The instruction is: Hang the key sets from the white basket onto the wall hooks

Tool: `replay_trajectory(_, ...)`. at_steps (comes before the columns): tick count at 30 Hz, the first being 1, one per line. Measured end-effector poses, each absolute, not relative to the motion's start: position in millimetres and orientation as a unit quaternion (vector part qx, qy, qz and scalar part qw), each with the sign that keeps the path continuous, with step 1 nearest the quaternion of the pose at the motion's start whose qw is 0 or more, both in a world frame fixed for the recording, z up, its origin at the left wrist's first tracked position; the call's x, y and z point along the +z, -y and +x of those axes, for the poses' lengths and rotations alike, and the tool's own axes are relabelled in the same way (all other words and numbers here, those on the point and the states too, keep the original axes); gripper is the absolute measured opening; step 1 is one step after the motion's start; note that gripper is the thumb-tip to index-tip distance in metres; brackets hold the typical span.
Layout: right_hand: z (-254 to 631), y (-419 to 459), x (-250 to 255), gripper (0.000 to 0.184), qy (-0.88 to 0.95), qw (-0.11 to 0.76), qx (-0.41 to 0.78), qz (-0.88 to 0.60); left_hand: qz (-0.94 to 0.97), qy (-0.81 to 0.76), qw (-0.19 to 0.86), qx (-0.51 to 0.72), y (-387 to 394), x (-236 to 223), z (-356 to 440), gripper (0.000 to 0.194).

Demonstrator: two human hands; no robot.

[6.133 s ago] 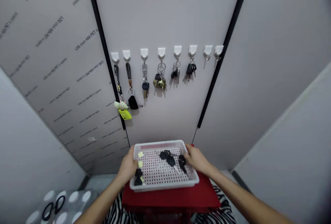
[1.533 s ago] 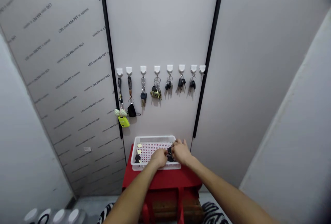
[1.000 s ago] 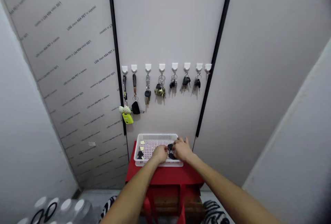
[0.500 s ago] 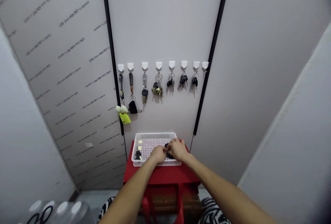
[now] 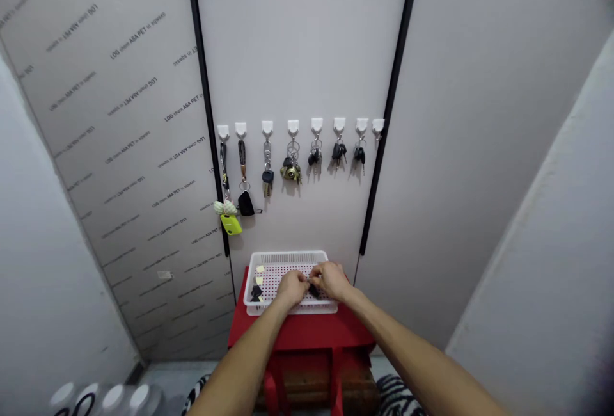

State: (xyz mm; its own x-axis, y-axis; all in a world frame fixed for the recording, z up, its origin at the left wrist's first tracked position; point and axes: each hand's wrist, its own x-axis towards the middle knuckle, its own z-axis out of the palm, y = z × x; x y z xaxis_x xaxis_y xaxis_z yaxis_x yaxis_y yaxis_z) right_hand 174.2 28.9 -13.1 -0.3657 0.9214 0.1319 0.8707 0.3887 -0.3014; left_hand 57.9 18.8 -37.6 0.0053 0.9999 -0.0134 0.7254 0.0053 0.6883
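A white plastic basket (image 5: 289, 256) with a perforated bottom sits in front of the wall panel. Over its right part, my left hand (image 5: 293, 289) and my right hand (image 5: 330, 280) almost meet, fingertips closed on a bunch of black-headed keys (image 5: 313, 290). My fingers hide much of that bunch. At the basket's left end lie other black keys (image 5: 256, 291) and pale yellow pieces (image 5: 259, 280). Along the panel runs a row of white hooks; key bunches hang from them, including one with a brass-coloured charm (image 5: 291, 173). The rightmost hook (image 5: 378, 127) bears no keys.
Beneath the basket is a red bag (image 5: 307, 333) with straps hanging at its front, above a brown wooden surface (image 5: 307, 387). White-capped bottles (image 5: 114, 397) stand at lower left. Black vertical strips (image 5: 391, 115) flank the middle panel.
Earlier both hands gripped the basket's ends; now they meet over keys inside it. Another key bunch has come onto the second hook from the right. Lately my fingertips have drawn closer together.
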Motion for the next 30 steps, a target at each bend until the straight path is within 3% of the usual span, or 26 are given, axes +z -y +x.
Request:
replay_trajectory(4,183.7,-36.9,7.2,0.019,0.782,0.251,0.222,-0.526,0.656,-0.603,0.288,0.351,-30.6,-19.7,61.8,0.014)
replay_trajectory(9,206.2,-50.1,63.2,0.015,0.691,0.427,0.298,-0.502,0.658,-0.532,0.282,0.453,-53.3,29.2,86.5,0.015)
replay_trajectory(17,250.1,-65.8,190.8,0.003,0.535,0.666,0.270,-0.444,0.689,-0.411,0.330,0.498,-55.5,148.3,139.5,0.032)
replay_trajectory(22,259.7,-78.3,232.2,0.006,0.474,0.720,0.217,-0.458,0.705,-0.398,0.336,0.482,-46.8,185.5,150.1,0.032)
replay_trajectory(30,263.3,-95.7,239.8,0.006,0.426,0.712,0.172,-0.531,0.698,-0.441,0.358,0.436,-37.9,172.4,121.5,0.034)
